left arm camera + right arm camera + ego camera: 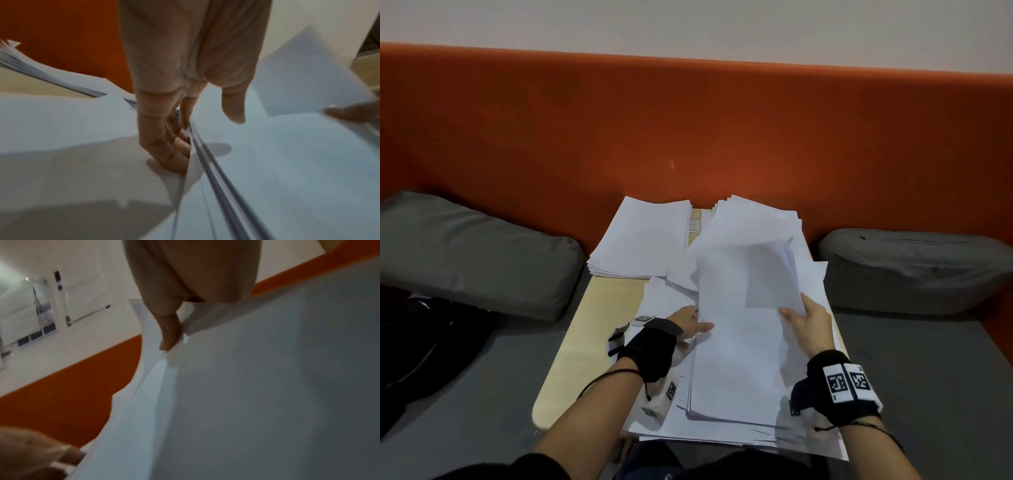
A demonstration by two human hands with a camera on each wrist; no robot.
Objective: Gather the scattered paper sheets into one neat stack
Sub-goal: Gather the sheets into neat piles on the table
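A bundle of white sheets [739, 335] is lifted at its far end over loose sheets that cover the near half of the small wooden table [582, 346]. My left hand [697, 325] holds the bundle's left edge, with the thumb on top and the fingers [174, 146] tucked under it. My right hand [799, 313] grips the right edge of the bundle [267, 386], and one finger [169, 335] presses the paper. A tidy stack [643, 236] lies at the back left. Fanned loose sheets [756, 219] lie at the back right.
Grey cushions sit to the left [476, 253] and right [914, 267] of the table, against an orange backrest [688, 120]. Dark fabric [421, 342] lies on the grey seat at the far left. Some paper overhangs the table's near edge.
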